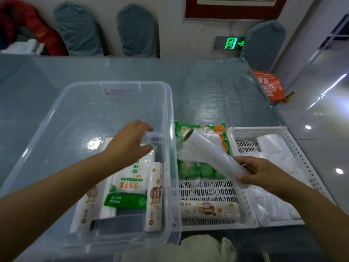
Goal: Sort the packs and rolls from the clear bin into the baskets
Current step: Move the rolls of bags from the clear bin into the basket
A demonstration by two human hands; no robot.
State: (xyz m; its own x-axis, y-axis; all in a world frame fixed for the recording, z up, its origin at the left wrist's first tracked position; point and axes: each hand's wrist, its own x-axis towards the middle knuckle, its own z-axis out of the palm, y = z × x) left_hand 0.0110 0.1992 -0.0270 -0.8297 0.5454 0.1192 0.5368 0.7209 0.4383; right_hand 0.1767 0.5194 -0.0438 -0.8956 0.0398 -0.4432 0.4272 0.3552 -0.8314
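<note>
The fingers (245, 179) of the right hand (264, 173) curl round the near end of a white plastic-film roll on a brown cardboard core (213, 150), thumb on top, gripping it tilted so its open core end points away and to the left. A loose flap of clear film hangs from the roll's far part. Below those fingers lies the white perforated plastic basket (211, 191); beyond them in it lie green and orange printed packs (200, 167), and nearer than them a cream printed roll (209, 209) lies crosswise. To the right of the fingers a second white perforated basket (294, 148) holds white translucent bags (275, 154).

The left hand (130, 140) reaches inside the large clear plastic bin (75, 103); its fingers (149, 128) are loosely spread, thumb apart, around a clear pack (153, 138), though I cannot tell whether they close on it. Nearer than these fingers, on the bin's floor, lie a white pack with orange lettering (130, 178), a green flat pack (124, 201) and a cream printed roll standing lengthwise (155, 195) against the bin's right wall. Bin and baskets sit side by side on the grey-blue film-covered counter (217, 95).
</note>
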